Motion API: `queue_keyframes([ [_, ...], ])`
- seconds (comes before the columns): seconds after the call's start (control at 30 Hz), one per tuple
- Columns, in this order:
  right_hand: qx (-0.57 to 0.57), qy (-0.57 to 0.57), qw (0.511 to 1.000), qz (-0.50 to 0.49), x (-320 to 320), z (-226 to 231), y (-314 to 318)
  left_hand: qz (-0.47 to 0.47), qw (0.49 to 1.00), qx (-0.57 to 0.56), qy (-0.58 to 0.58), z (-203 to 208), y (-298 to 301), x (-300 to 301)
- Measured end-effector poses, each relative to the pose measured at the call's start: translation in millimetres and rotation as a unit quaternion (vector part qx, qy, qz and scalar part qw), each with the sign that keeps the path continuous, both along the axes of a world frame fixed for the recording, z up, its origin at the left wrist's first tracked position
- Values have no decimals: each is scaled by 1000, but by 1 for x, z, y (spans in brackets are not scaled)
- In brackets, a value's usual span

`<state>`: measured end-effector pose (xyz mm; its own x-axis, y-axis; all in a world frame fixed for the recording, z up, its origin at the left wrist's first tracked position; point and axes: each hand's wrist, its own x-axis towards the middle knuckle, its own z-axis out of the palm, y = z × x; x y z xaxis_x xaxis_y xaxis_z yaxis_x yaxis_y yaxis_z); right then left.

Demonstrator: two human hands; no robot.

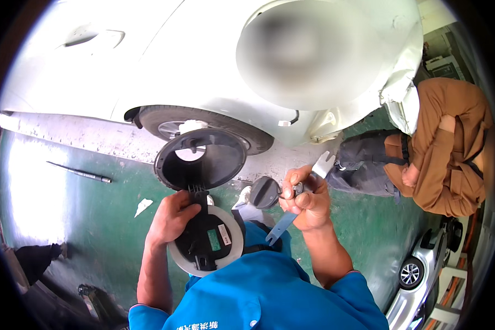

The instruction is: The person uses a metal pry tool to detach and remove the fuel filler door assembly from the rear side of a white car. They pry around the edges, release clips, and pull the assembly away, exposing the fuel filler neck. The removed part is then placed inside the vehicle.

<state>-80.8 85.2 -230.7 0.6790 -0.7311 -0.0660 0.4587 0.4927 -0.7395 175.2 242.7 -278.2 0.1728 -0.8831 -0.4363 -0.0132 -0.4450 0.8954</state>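
Low in front of my body, my left hand (173, 217) grips a fuel filler door assembly by its hinge. Its black bowl-shaped housing (234, 148) has a round hole and is swung up on the far side. The round lid (234, 228), with a pale rim, black inner face and small labels, lies nearest me. My right hand (312, 206) is closed around a flat metal pry tool (283, 226) with forked ends, which sticks out above and below the fist. A black fuel cap (264, 192) sits at my right fingertips; how it is held is partly hidden.
A white car (192, 49) stands ahead, its wheel (258, 137) behind the housing and its corner crumpled. At right, a person in brown (445, 148) stands with folded arms. A black rod (80, 171) lies on the green floor; a silver car (415, 275) is at lower right.
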Motion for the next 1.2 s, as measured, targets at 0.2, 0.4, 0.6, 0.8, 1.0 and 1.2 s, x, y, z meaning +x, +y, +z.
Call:
queue_keyframes([
  [0.2,49,-48,997,18,-5,0,-2,11,1000,-9,12,-18,4,0],
  [0.4,92,-123,987,38,-8,-10,-5,23,1000,-6,14,-14,2,-2],
  [0.6,104,-129,985,49,-7,-11,-7,26,999,1,31,-12,2,-1],
  [0.8,93,-120,988,42,-4,-10,-8,24,999,13,19,-10,2,-1],
  [1.0,84,5,996,-7,2,4,-1,-19,999,7,-38,-19,8,8],
  [1.2,14,44,999,18,5,0,4,37,994,-34,96,-31,9,2],
])
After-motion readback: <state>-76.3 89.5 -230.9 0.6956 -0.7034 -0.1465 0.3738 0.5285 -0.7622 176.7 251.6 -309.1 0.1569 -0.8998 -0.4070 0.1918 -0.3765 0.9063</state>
